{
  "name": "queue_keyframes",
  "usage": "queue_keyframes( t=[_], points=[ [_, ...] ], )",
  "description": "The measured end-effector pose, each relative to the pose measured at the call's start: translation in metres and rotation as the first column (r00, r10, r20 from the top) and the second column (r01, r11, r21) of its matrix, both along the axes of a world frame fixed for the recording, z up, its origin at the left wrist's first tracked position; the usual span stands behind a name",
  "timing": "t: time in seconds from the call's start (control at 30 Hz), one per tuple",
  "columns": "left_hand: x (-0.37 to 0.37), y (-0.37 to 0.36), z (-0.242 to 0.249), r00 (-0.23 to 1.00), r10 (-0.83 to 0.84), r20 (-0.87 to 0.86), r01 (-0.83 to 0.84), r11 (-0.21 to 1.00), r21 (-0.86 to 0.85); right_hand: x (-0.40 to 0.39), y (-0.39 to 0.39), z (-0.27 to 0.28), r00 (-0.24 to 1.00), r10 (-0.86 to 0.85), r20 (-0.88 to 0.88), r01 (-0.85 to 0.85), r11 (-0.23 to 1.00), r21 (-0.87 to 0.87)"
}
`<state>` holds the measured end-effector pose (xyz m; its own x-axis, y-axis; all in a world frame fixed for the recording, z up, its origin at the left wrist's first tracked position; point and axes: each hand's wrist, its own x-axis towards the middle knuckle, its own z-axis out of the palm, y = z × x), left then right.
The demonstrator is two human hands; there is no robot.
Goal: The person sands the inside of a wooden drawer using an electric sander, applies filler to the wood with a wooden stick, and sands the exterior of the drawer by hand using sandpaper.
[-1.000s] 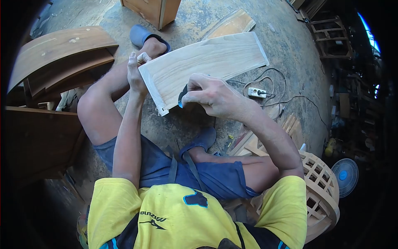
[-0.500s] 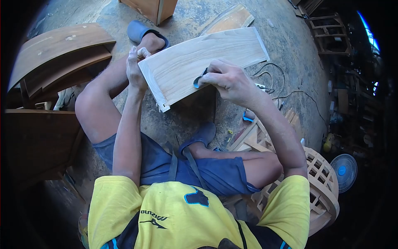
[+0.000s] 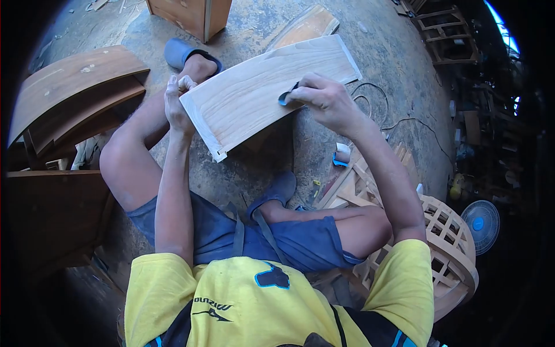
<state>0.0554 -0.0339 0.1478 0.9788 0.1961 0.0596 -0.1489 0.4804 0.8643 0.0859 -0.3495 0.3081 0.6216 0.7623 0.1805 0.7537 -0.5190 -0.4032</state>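
Note:
A pale wooden panel (image 3: 248,87) with lighter strips along its ends is tilted in front of me, above the floor. At its left end, my left hand (image 3: 180,104) grips the edge, fingers partly hidden behind it. My right hand (image 3: 328,104) pinches a folded piece of sandpaper (image 3: 283,98), dark with a blue backing. The sandpaper is against the panel's face near its lower long edge.
A curved wooden furniture piece (image 3: 75,78) stands at left, and a wooden cabinet (image 3: 193,17) ahead. A plank (image 3: 303,26) lies beyond the panel. To the right are a lattice wooden frame (image 3: 445,225), a fan (image 3: 480,222), cables (image 3: 386,104) and another sandpaper piece (image 3: 341,155).
My right hand has slid the sandpaper along the panel, away from the left end. The panel and my left hand appear slightly further left as the view shifts.

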Motion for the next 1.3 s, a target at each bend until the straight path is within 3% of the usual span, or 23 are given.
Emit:
queue_keyframes(
  t=[0.03,0.13,0.23,0.33,0.4,0.5,0.57,0.67,0.77,0.8,0.87,1.03,1.13,1.17,1.23,1.3],
  points=[
    [0.001,0.001,-0.003,1.0,0.007,0.009,-0.007,1.0,0.014,0.022,-0.033,0.003,0.992,-0.058,0.109,0.067,0.994,-0.083],
    [0.003,0.004,-0.013,0.999,-0.039,0.032,0.04,0.999,-0.017,0.045,-0.077,-0.001,0.977,-0.198,0.079,0.204,0.976,-0.078],
    [0.001,0.001,-0.004,1.0,-0.022,0.013,0.023,0.999,-0.039,0.003,-0.011,-0.001,0.998,-0.052,-0.036,0.053,0.998,0.016],
    [0.002,-0.001,-0.006,1.0,0.009,-0.018,-0.01,0.999,-0.053,-0.049,0.081,-0.014,0.981,0.192,-0.016,-0.188,0.973,0.137],
    [0.003,0.005,-0.014,0.999,-0.039,-0.008,0.038,0.996,-0.082,-0.057,0.096,-0.018,0.967,0.254,0.001,-0.251,0.955,0.156],
    [0.009,0.007,-0.026,0.999,-0.017,0.04,0.015,0.999,0.044,-0.027,0.049,-0.006,0.989,0.118,-0.091,-0.114,0.992,0.05],
    [0.007,0.008,-0.023,0.999,0.022,0.028,-0.025,0.994,0.106,-0.003,0.001,-0.006,0.987,-0.106,-0.116,0.11,0.993,0.029],
    [0.008,0.006,-0.02,0.999,0.045,0.025,-0.048,0.985,0.166,-0.013,0.016,-0.001,0.995,-0.085,-0.059,0.086,0.996,0.013],
    [0.01,0.0,-0.025,1.0,0.015,0.002,-0.015,0.998,-0.057,-0.062,0.089,-0.013,0.987,0.161,-0.012,-0.158,0.978,0.135],
    [0.011,0.002,-0.021,1.0,0.007,0.006,-0.007,0.999,-0.05,-0.07,0.1,-0.015,0.98,0.195,0.029,-0.197,0.977,0.081],
    [0.006,0.002,-0.013,0.999,0.049,0.006,-0.049,0.997,0.068,-0.057,0.084,-0.021,0.988,0.154,-0.03,-0.147,0.974,0.17],
    [0.001,0.001,-0.005,1.0,-0.013,0.013,0.012,0.999,0.037,0.023,-0.055,-0.007,0.97,-0.237,0.051,0.239,0.97,-0.033],
    [0.007,0.007,-0.013,0.999,-0.042,-0.007,0.041,0.999,-0.032,0.035,-0.074,-0.01,0.954,-0.292,0.072,0.293,0.956,-0.006],
    [0.006,0.008,-0.014,0.999,-0.033,-0.006,0.033,0.999,-0.006,0.019,-0.049,-0.004,0.964,-0.267,-0.017,0.267,0.964,-0.013],
    [0.003,0.0,-0.009,1.0,-0.014,-0.024,0.014,1.0,-0.01,-0.015,0.0,-0.009,0.995,-0.066,0.069,0.062,0.996,0.059],
    [0.004,0.004,-0.011,0.998,-0.068,-0.005,0.067,0.997,-0.044,-0.029,0.013,-0.013,0.998,-0.048,0.028,0.045,0.994,0.095]
  ],
)
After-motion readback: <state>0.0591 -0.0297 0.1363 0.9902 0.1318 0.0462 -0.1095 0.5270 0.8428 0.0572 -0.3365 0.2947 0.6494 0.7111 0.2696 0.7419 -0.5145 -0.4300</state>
